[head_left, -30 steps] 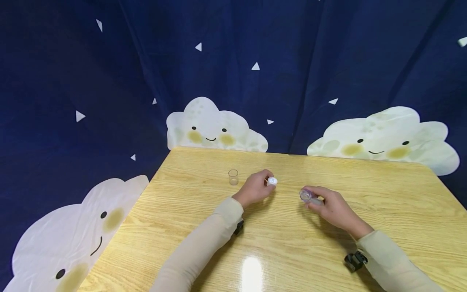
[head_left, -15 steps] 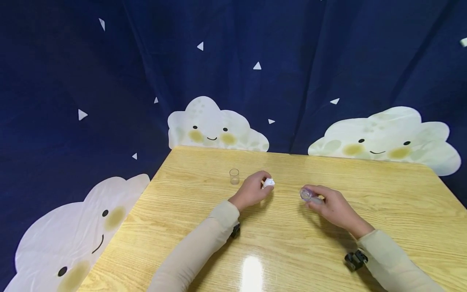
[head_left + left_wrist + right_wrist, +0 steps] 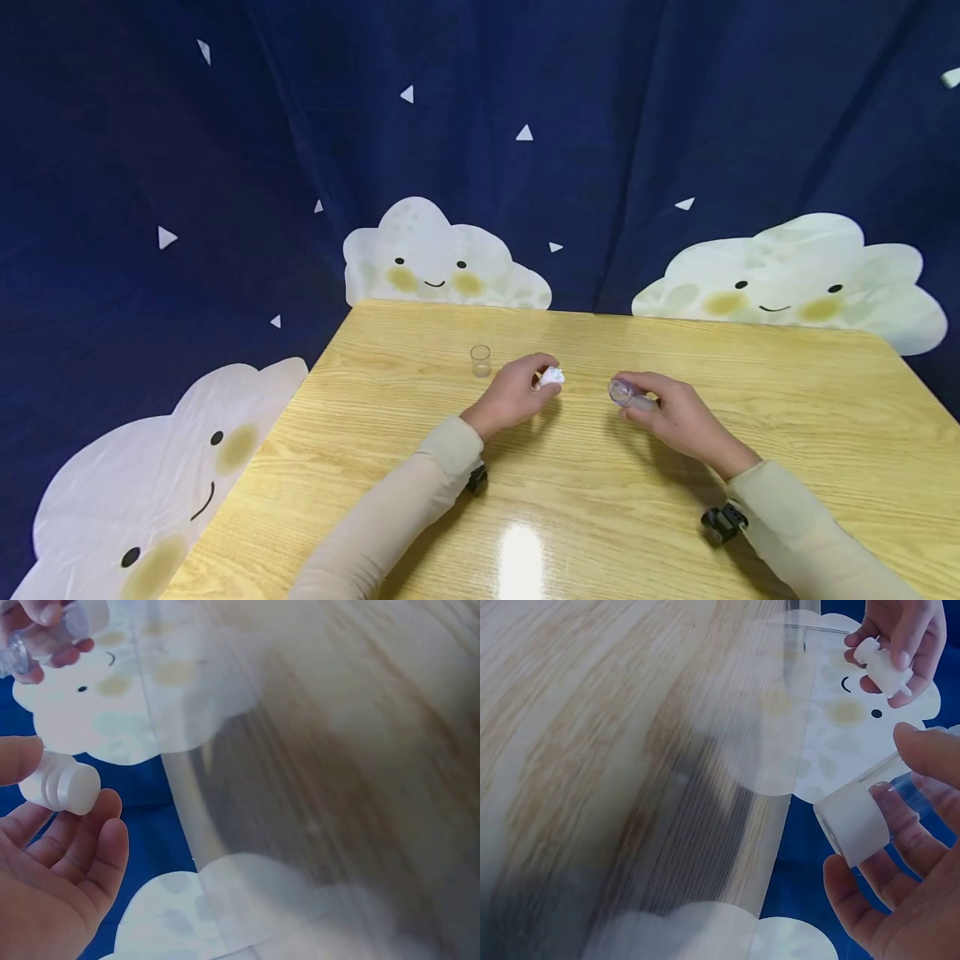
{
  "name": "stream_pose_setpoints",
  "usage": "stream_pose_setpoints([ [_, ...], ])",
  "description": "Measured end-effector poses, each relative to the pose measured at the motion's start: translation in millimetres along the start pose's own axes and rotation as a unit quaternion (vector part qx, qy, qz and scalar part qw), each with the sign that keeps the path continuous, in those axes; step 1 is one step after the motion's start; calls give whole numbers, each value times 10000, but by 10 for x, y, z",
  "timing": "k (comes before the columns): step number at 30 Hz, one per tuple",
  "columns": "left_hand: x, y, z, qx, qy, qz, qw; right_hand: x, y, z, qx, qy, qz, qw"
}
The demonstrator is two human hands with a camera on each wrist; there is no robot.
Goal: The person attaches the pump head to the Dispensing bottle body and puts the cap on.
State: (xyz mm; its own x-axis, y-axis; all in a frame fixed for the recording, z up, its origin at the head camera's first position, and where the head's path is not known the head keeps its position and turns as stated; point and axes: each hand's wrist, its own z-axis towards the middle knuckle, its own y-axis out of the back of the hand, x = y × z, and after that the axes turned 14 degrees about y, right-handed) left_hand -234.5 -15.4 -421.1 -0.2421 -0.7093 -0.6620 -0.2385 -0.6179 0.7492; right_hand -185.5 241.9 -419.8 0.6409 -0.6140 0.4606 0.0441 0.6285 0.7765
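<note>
My left hand (image 3: 512, 395) pinches a small white plastic part (image 3: 552, 377) between thumb and fingers. In the left wrist view this white part (image 3: 64, 784) is short and round, with a stepped, capped end. My right hand (image 3: 681, 417) grips a small clear bottle (image 3: 621, 392) with a purple tint. The right wrist view shows a wide white band (image 3: 855, 823) at one end of it; the fingers hide some of its body. The two held things are apart, a short way above the table. Left of my left hand stands a small clear cylindrical cup or cap (image 3: 481, 362).
A light wood-grain table (image 3: 585, 492) lies under both hands, with a bright glare spot near its front. Behind it hangs a dark blue curtain (image 3: 465, 108) with smiling clouds and white triangles. Each wrist bears a small black camera (image 3: 723, 523).
The white part has turned in my left fingers, and that hand has drawn slightly left. My right hand has shifted a little left and up with the bottle. The clear cup stays put.
</note>
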Motion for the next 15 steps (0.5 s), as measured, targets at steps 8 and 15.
stream_pose_setpoints([
  [8,-45,52,-64,-144,-214,213,9994,20,23,0,-20,70,58,10000],
  [15,-32,77,-110,-323,-102,163,9993,1,24,-19,62,-32,101,9999],
])
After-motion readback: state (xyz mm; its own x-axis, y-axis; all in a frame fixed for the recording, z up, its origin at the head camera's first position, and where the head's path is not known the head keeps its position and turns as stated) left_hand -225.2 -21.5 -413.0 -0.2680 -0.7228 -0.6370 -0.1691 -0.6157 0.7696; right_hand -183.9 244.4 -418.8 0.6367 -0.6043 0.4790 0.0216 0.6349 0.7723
